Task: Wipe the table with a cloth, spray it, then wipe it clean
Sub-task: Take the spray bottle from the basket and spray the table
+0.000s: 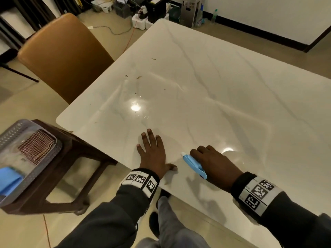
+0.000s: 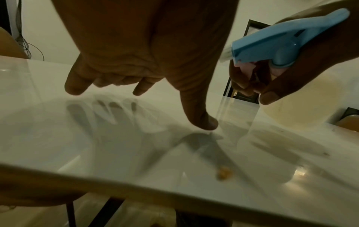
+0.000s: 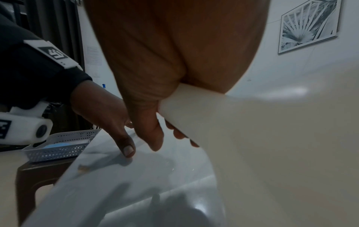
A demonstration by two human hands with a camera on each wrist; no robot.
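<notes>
The white marble table (image 1: 215, 77) has a few brown crumbs (image 1: 138, 77) near its left middle, and one crumb (image 2: 224, 172) by the front edge. My left hand (image 1: 152, 153) lies spread near the front edge, its fingers straight and the thumb tip (image 2: 204, 122) touching the top. My right hand (image 1: 213, 163) is just to its right and grips a spray bottle. Its blue trigger head (image 1: 193, 164) points left towards the left hand. The right wrist view shows the cream bottle body (image 3: 252, 130) in my palm. A checked cloth (image 1: 35, 147) and a blue cloth (image 1: 9, 179) lie in the basket.
The grey perforated basket (image 1: 26, 126) stands on a brown stool (image 1: 75, 158) left of the table's front corner. A tan chair (image 1: 62, 56) is pushed against the left side. Boxes, cables and bottles (image 1: 152, 11) clutter the floor beyond the far end.
</notes>
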